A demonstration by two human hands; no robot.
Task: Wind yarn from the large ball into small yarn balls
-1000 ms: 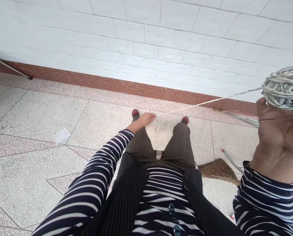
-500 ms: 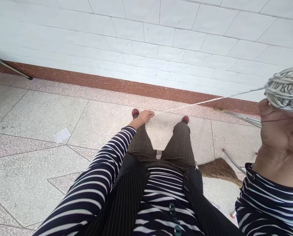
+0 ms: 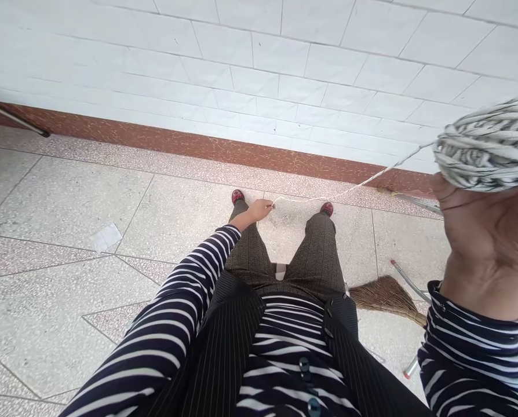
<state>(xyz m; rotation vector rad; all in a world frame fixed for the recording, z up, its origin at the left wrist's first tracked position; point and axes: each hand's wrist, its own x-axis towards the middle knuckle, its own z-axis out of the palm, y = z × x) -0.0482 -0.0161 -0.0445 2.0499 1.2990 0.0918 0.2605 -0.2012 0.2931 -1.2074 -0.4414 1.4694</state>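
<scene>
At the right edge of the head view, my right hand [image 3: 491,237] is raised with its palm toward me, closed around a ball of yarn [image 3: 487,147]. The ball is wound from white strands with dark flecks, and part of it runs out of view. A single length of yarn [image 3: 372,177] leaves its left side and sags gently down across to my left hand [image 3: 261,208]. There, low in front of my left leg, the fingers are pinched on the strand's end.
A brown straw broom [image 3: 383,294] lies on the floor to my right, beside metal legs [image 3: 409,278]. White paper [image 3: 106,237] lies on the floor at left. A metal leg [image 3: 19,119] stands near the white tiled wall [image 3: 224,75], which rises ahead of me.
My right hand has moved left with the yarn ball, bringing more of it into view. The strand, nearly straight before, now hangs slacker. My left hand has barely moved.
</scene>
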